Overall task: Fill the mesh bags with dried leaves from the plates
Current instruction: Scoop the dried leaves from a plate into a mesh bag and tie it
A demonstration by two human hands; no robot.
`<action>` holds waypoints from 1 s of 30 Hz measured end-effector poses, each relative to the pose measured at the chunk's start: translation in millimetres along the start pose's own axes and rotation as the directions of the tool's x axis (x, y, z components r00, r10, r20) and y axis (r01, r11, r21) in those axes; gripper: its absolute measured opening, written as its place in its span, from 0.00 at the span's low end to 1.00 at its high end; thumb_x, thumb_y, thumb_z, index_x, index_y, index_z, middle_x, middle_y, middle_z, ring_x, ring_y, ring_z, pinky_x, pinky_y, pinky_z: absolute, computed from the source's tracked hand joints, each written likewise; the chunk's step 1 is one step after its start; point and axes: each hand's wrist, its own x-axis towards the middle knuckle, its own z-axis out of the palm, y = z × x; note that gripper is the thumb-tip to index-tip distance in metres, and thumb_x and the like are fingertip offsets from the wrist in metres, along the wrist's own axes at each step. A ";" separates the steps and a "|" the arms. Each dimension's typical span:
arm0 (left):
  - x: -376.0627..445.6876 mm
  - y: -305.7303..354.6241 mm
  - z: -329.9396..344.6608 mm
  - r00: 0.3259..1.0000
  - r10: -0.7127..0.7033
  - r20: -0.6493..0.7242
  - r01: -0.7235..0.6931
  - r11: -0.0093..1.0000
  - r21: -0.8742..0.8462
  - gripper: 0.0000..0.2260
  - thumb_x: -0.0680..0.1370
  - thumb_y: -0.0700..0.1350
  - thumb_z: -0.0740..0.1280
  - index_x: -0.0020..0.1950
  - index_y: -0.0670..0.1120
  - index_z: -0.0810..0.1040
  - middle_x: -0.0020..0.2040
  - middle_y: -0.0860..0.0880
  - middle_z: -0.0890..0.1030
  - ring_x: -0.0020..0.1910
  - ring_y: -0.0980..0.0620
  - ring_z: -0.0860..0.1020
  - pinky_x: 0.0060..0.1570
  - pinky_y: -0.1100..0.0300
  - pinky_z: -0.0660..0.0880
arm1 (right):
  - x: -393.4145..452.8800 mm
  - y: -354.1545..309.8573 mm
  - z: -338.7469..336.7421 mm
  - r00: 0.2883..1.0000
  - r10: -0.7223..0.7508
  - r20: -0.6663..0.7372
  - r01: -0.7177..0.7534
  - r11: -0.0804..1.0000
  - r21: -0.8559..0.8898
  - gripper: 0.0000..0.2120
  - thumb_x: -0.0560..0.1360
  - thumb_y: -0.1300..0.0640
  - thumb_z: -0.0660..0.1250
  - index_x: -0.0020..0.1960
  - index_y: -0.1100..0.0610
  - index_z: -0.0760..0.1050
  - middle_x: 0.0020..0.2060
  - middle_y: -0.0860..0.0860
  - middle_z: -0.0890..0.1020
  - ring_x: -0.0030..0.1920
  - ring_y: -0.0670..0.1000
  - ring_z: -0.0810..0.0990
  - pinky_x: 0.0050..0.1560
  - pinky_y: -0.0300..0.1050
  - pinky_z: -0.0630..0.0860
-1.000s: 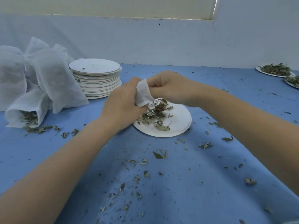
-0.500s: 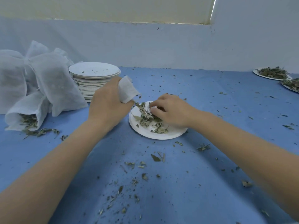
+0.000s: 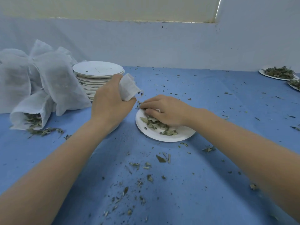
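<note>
The left hand (image 3: 110,106) clutches a small mesh bag (image 3: 129,87) just left of the plate (image 3: 164,135), its long axis slanting up-left, mouth toward the plate. The right hand (image 3: 164,112) lies on the plate, fingers curled into the dried leaves (image 3: 155,125).

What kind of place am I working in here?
Probably a small hand-packing workbench: a blue-covered table against a plain wall, a stack of paper plates, filled mesh bags, and dried leaves scattered about.

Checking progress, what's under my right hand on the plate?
Dried leaves lie heaped on the white plate under the right hand. Whatever its fingers hold is covered.
</note>
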 end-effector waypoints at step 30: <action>-10.5 12.7 2.7 0.920 0.242 0.307 -0.285 0.953 0.102 0.24 0.68 0.51 0.73 0.61 0.49 0.72 0.50 0.50 0.79 0.48 0.45 0.76 0.43 0.55 0.71 | -51.5 27.1 -33.1 0.950 0.066 0.306 -0.118 0.981 0.155 0.30 0.76 0.54 0.63 0.70 0.32 0.56 0.61 0.41 0.64 0.49 0.36 0.70 0.54 0.38 0.63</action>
